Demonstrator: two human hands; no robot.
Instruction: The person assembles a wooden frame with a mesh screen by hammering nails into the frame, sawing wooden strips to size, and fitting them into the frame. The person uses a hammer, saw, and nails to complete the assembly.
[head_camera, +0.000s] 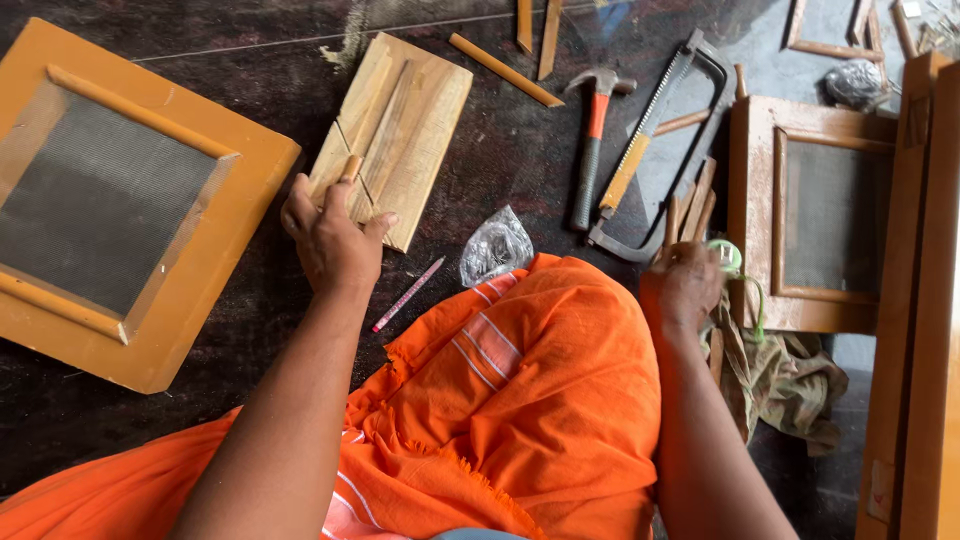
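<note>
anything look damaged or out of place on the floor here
Nothing is broken or spilled. The pale wooden board under the left hand carries scored cut lines, and the red-handled claw hammer and hacksaw lie loose on the dark floor.
</note>
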